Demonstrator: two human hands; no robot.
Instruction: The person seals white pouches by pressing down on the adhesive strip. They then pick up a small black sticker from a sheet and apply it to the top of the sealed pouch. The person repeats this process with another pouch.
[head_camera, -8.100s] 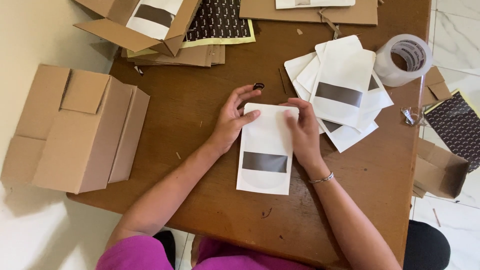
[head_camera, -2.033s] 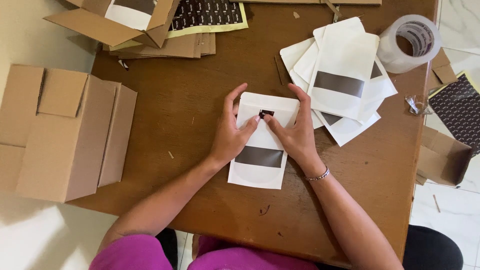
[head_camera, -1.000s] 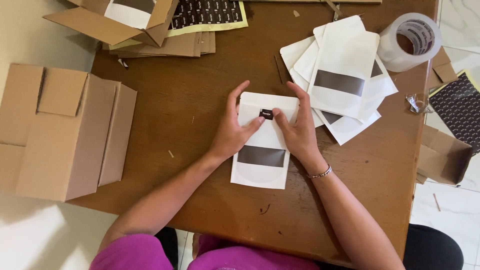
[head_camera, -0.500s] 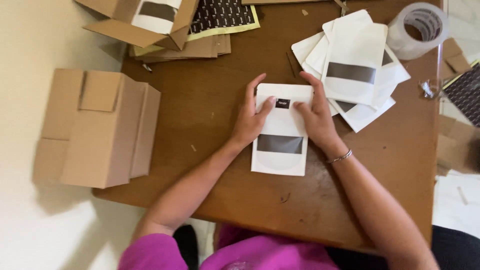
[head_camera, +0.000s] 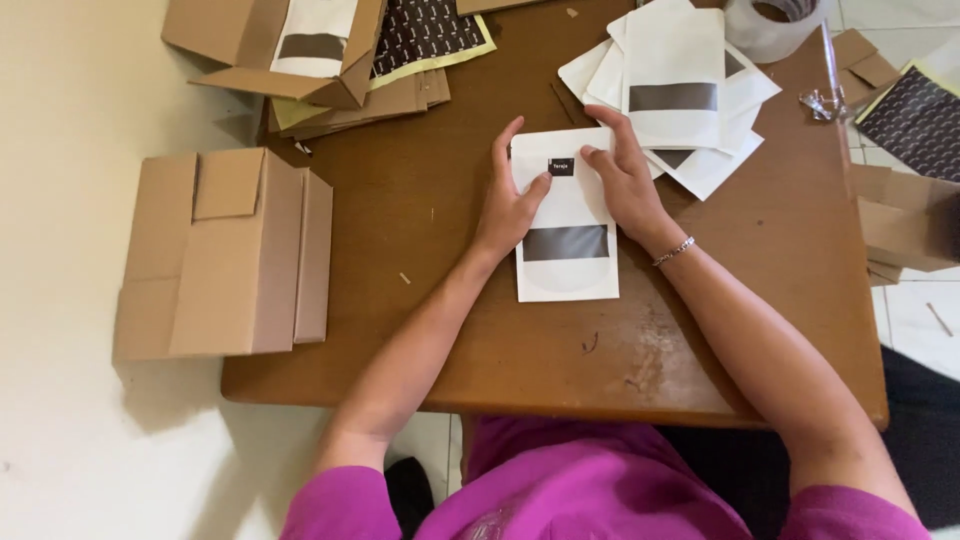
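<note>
On the brown worktop (head_camera: 420, 220), both hands press a white pouch flat.
Folded cardboard box (head_camera: 225, 255) lies far left; the left hand (head_camera: 510, 200) rests with fingers spread on the white pouch (head_camera: 565, 225), gripping nothing; the small black sticker (head_camera: 561, 167) is already on near the top; the right hand (head_camera: 625, 180), fingers flat, smooths beside it. A stack of unlabelled pouches (head_camera: 680, 100) waits to the right.

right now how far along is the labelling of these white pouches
Done: a small black label sits near the top of the white pouch. In hand: left hand and right hand press beside it. Left: the pile of pouches shows no such label.
</note>
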